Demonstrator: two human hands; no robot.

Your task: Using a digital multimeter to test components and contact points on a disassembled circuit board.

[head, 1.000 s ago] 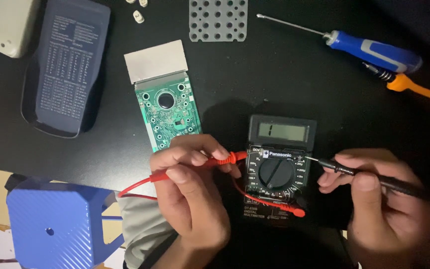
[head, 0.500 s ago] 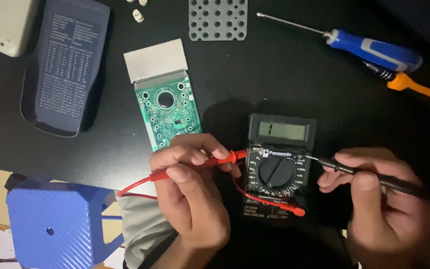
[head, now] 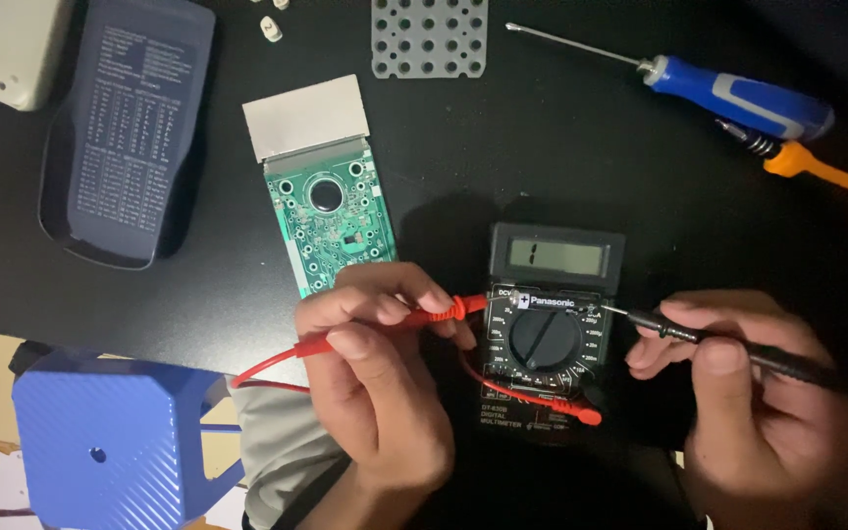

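My left hand [head: 375,383] grips a red test probe [head: 414,319], its tip pointing right over the top edge of a black multimeter [head: 547,334]. My right hand [head: 758,393] holds a black test probe [head: 728,344], with its metal tip aimed left toward the red one. The two tips nearly meet above the meter's round dial, just below its grey display. A red lead [head: 522,393] curves across the meter's lower part to a plug. A green circuit board [head: 331,211] with a silver panel on top lies just beyond my left hand.
A dark blue device back cover [head: 130,128] lies at far left beside a beige casing [head: 2,49]. A grey rubber keypad sheet [head: 431,37] sits at the top. A blue-handled screwdriver [head: 728,93] and an orange-handled one [head: 821,175] lie at right. A blue stool [head: 100,442] stands below the table edge.
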